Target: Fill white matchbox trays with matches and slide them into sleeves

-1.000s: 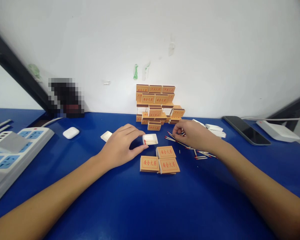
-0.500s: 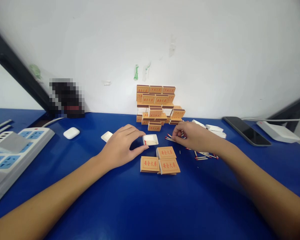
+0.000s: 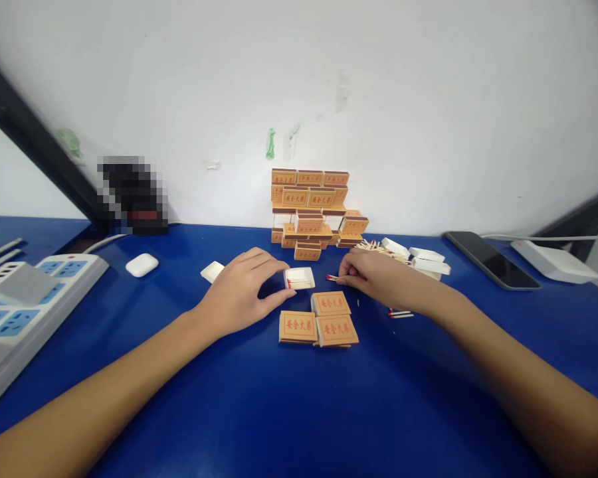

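My left hand (image 3: 246, 285) steadies a white matchbox tray (image 3: 306, 273) between thumb and index finger. A few red-tipped matches (image 3: 298, 283) lie inside that tray. To its right, my right hand (image 3: 363, 272) is closed in a pinch, with red match heads (image 3: 330, 277) poking out from the fingertips. Behind that hand spreads a pile of loose matches (image 3: 373, 246), partly covered by it. A few stray matches (image 3: 401, 315) rest nearer me, beside the wrist. Closed orange matchboxes (image 3: 336, 330) are grouped in front of the tray.
A stacked structure of matchboxes (image 3: 309, 198) stands against the wall. White trays (image 3: 430, 265) sit at the right, near a phone (image 3: 491, 260) and a white device (image 3: 553, 262). On the left are another tray (image 3: 211, 271), an earbud case (image 3: 142, 265) and a power strip (image 3: 70, 282).
My right hand has shifted slightly left and toward me, with matches now between its fingers. More of the match pile behind it shows. My left hand and the tray stay in place.
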The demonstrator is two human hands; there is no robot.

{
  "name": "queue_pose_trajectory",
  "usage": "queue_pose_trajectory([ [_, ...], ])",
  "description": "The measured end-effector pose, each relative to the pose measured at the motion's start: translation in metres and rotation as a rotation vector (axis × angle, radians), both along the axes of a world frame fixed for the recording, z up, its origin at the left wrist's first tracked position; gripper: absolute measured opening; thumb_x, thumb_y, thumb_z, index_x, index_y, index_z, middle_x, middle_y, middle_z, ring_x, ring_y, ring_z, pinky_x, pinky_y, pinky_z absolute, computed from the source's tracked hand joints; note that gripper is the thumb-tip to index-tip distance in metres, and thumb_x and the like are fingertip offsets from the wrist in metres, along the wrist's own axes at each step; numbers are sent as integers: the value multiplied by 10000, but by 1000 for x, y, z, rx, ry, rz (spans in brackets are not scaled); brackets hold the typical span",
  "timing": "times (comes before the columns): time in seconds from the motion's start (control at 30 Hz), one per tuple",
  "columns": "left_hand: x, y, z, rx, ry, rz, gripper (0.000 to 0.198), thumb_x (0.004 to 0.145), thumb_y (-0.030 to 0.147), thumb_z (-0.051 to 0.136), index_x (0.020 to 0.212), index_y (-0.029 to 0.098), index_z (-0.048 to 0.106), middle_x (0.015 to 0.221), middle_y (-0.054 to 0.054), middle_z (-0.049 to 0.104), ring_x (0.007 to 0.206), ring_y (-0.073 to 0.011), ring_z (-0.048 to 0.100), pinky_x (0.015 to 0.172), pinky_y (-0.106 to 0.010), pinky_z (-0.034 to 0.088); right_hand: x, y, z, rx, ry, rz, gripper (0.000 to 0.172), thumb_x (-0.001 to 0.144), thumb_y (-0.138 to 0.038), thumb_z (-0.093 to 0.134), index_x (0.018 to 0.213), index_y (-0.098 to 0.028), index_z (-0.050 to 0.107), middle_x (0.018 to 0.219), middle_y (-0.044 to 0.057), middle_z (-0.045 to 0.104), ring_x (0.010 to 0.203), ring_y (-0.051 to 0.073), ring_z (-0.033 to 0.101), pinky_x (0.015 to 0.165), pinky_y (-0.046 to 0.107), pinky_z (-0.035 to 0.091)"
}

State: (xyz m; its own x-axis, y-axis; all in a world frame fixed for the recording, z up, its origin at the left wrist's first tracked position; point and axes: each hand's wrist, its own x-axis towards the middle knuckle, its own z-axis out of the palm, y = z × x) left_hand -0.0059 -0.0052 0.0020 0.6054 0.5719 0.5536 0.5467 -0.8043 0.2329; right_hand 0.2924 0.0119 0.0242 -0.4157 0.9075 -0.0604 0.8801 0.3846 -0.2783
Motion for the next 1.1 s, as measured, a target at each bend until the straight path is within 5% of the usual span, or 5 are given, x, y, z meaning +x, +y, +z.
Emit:
queue_pose_trajectory([
  [0.3, 0, 0, 1, -2, -2, 1, 284, 979, 361, 735, 1192, 175, 707, 1080, -107, 767, 1041, -278, 692, 938, -482, 592, 0, -3, 4, -40, -71, 7, 291, 1032, -412, 527, 853, -223, 658, 880, 77, 723, 802, 238, 655, 707, 369, 450],
  [0.9, 1, 0, 2, 2, -8, 5, 282, 970, 364, 754, 1168, 170, 701, 1071, -96, 763, 1024, -273, 684, 930, -469, 586, -12, -15, -7, 212, -323, 173, 343, 1088, -290, 387, 915, -181, 662, 926, 153, 675, 767, 256, 621, 737, 388, 442],
  [1.1, 0, 1, 0, -9, 1, 2, 287, 964, 351, 763, 1170, 162, 698, 1075, -96, 762, 1032, -271, 682, 927, -458, 584, -9, -12, -7, 181, -183, 148, 282, 1076, -328, 459, 877, -194, 606, 886, 99, 650, 693, 207, 601, 676, 355, 443],
])
